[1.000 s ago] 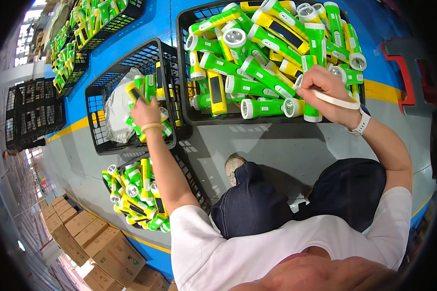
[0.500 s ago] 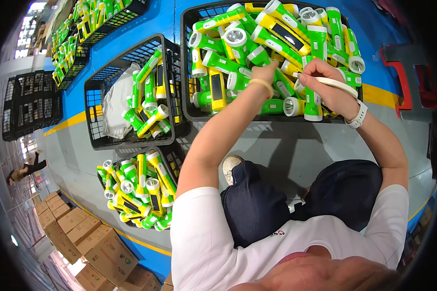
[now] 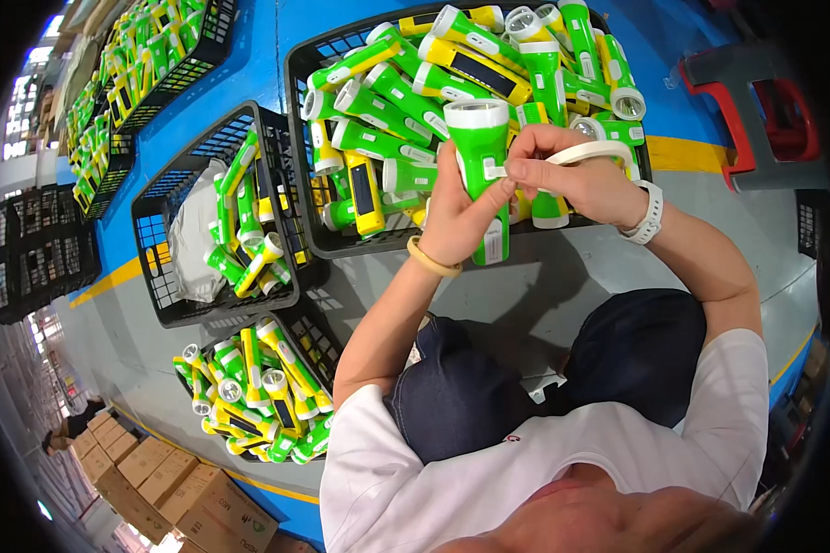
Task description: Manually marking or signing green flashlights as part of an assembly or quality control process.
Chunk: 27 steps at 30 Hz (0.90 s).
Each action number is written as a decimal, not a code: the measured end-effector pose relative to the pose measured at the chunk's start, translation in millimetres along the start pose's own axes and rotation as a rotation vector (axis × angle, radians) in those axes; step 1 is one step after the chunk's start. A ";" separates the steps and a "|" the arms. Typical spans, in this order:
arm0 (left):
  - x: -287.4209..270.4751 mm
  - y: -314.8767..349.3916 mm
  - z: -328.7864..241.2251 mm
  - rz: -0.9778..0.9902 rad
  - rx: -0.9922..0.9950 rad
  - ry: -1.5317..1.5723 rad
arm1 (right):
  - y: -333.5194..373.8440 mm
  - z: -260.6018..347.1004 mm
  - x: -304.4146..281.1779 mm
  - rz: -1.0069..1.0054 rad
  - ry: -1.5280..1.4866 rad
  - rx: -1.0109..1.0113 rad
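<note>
My left hand is wrapped round a green flashlight with a white lens ring, held upright above the front edge of a large black crate. My right hand pinches at the flashlight's side, by a small white piece near its switch. A thin white ring-shaped band loops through the same hand, partly hidden by the fingers. Behind both hands, many green and yellow flashlights fill the crate, some with dark panels.
Left of the large crate, a black crate holds a pale plastic bag and flashlights. Another full crate stands nearer. A red and grey stool is at right. Cardboard cartons and stacked black crates lie farther left.
My left hand has come out of the pile with a flashlight and brought it toward me. My right hand has moved left onto its side. The view has shifted slightly.
</note>
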<state>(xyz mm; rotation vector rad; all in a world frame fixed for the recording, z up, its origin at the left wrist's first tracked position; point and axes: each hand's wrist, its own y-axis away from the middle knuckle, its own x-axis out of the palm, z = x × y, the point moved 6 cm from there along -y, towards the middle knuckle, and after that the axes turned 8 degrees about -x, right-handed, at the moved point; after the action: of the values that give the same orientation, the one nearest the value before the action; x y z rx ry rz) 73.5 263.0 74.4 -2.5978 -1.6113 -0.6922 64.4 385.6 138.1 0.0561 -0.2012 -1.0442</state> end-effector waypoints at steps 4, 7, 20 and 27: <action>11.2 8.4 -7.9 0.078 0.064 0.160 | 0.9 1.5 -2.2 -0.012 -0.004 0.000; 9.9 9.0 -7.4 0.069 0.102 0.263 | -1.2 6.2 -0.3 -0.022 0.178 -0.061; -1.2 16.4 -10.6 -0.030 -0.143 0.421 | -18.4 7.9 -8.0 -0.008 0.525 -0.175; -106.4 28.0 -5.6 -0.635 -0.068 0.413 | 5.5 45.6 70.9 -0.020 0.909 -1.092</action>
<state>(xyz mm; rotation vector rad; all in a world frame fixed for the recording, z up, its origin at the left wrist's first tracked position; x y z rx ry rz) 55.6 158.1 46.3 -1.7653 -2.2661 -1.2178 94.8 329.4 193.4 -0.4514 1.1944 -0.9399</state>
